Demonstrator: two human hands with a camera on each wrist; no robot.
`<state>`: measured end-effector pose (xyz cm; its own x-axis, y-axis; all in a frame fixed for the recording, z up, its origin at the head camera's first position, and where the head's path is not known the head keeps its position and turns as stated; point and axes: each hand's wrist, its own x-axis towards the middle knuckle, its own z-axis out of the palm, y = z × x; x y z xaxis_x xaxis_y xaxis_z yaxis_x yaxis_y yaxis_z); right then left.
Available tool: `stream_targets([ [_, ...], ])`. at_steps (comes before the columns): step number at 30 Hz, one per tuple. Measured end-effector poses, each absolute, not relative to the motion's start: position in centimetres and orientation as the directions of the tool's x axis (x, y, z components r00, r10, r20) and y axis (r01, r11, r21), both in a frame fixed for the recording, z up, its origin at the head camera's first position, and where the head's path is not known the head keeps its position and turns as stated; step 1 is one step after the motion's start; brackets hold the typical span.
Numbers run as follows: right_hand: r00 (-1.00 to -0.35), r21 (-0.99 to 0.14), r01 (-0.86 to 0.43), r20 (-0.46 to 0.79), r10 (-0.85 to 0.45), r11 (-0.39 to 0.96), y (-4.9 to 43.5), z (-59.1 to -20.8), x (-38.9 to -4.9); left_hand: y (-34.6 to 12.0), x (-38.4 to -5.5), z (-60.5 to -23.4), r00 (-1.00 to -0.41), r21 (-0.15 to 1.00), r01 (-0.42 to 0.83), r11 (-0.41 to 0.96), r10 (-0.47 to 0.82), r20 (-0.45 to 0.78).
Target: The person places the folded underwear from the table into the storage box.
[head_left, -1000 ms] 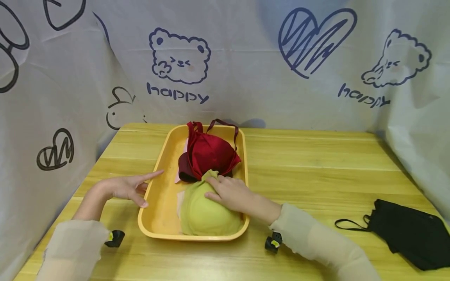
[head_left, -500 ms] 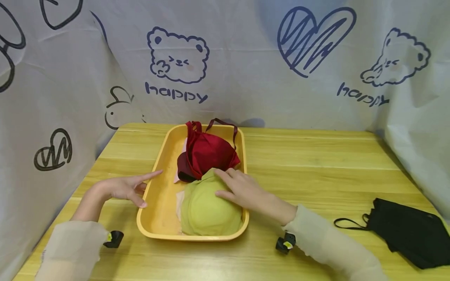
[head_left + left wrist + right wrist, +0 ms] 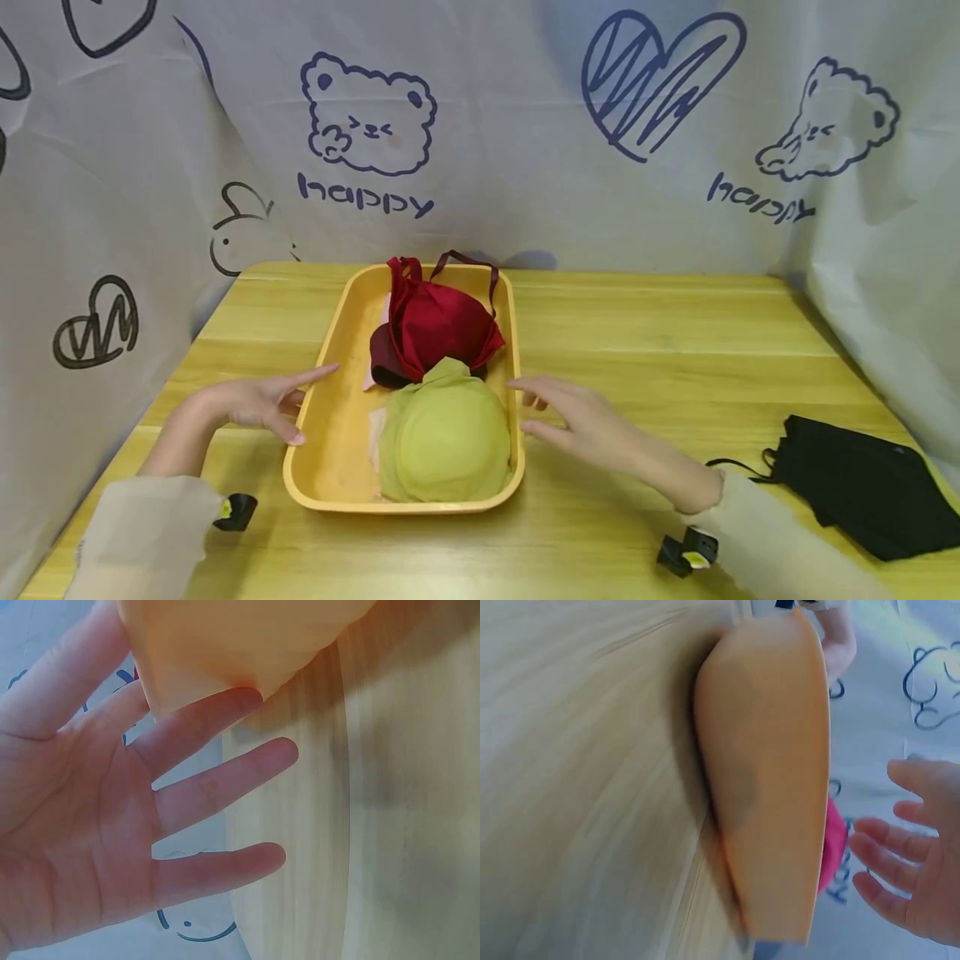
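A yellow plastic tray (image 3: 318,467) stands on the table with folded bras in it. The yellow-green bra (image 3: 448,437) lies at its near end, cup upward. Behind it rests a red satin bra (image 3: 442,325), its strap looping over the far rim, with a dark maroon cup (image 3: 384,357) partly under it. My left hand (image 3: 251,402) is at the tray's left side, forefinger over the rim and thumb at its edge; the other fingers are spread and straight in the left wrist view. My right hand (image 3: 581,419) is just beyond the right rim, holding nothing, fingers loosely bent.
A black fabric item (image 3: 862,483) with a thin strap lies at the table's right. White sheets with drawings (image 3: 525,150) hang behind and at both sides of the wooden table (image 3: 637,333). Pale pink and beige cloth edges show beneath the bras.
My right hand has let go of the yellow-green bra and moved right, out of the tray. The bra stays where it was. My left hand keeps its place at the tray; the head view has shifted slightly.
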<state>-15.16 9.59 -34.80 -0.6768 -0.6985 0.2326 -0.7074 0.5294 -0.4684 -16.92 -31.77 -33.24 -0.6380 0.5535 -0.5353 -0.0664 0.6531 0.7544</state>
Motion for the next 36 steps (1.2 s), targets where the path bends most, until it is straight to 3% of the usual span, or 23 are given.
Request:
stream_targets([
  [7,-0.689,-0.467,-0.694,0.209,-0.694,0.549,13.7,-35.9,-14.5,-31.7,-17.0,-33.0,-0.639,0.744,-0.067,0.665,0.544,-0.544],
  [21,-0.82,-0.486,-0.515,0.04,-0.571,0.706,19.6,-35.7,-13.5,-31.8,-17.0,-33.1,-0.644,0.746,-0.064,0.663,0.543,-0.539],
  [36,-0.895,-0.382,-0.429,0.062,-0.441,0.818,24.0,-35.2,-12.7,-31.6,-17.0,-33.0,-0.646,0.744,-0.071,0.664,0.538,-0.542],
])
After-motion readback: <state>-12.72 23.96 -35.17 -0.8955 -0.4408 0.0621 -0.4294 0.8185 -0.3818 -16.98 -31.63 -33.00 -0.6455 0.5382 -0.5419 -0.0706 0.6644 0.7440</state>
